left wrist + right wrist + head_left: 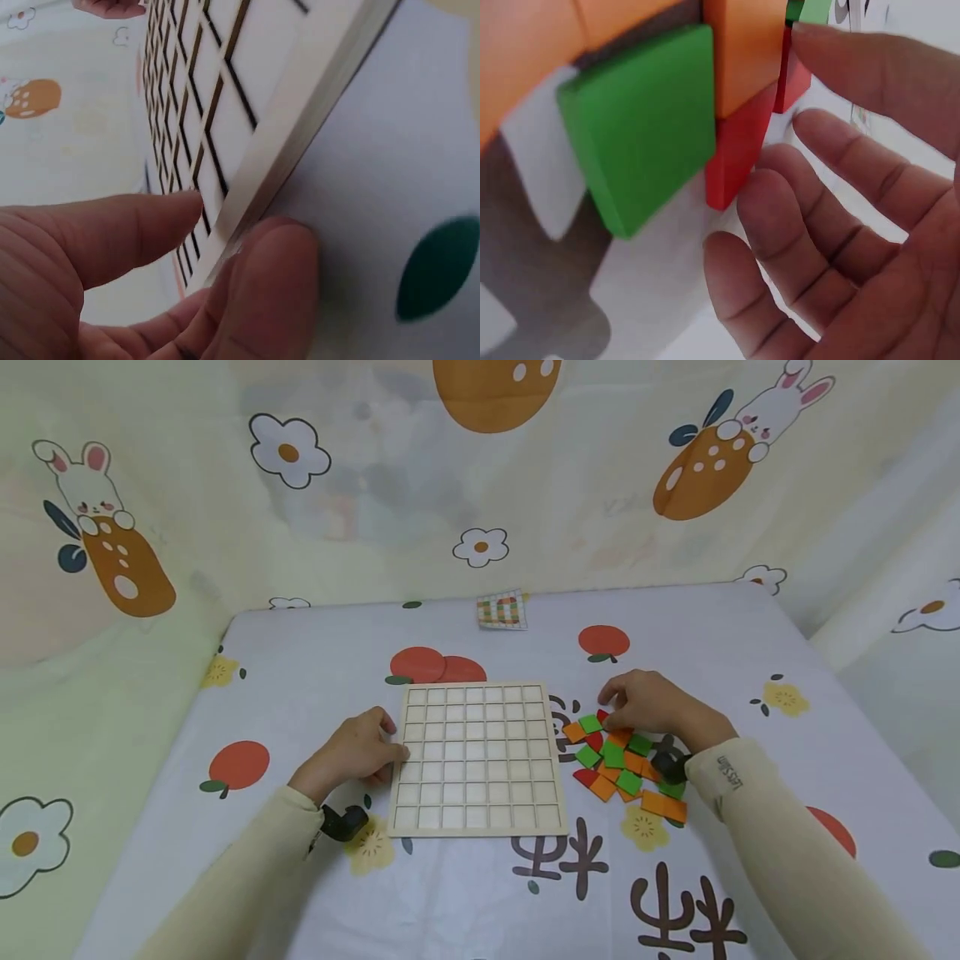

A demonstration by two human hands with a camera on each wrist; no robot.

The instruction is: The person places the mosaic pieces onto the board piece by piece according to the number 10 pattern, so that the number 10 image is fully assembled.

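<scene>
A square wooden grid board [480,837] lies flat on the table. My left hand [356,747] pinches its left frame, thumb over the top and a curled finger against the outer side in the left wrist view. Right of the board lies a loose pile of flat orange, green and red pieces. My right hand [648,703] is at the pile's far edge, fingers loosely bent and apart. In the right wrist view its thumb tip overlaps a red piece [793,79]; the other fingertips are beside another red piece [739,154] and a green square [641,124].
A small card with a coloured grid pattern [502,610] is at the table's back edge. Printed cloth [300,893] covers the table, and a patterned curtain [390,527] hangs behind. Each wrist wears a dark strap device.
</scene>
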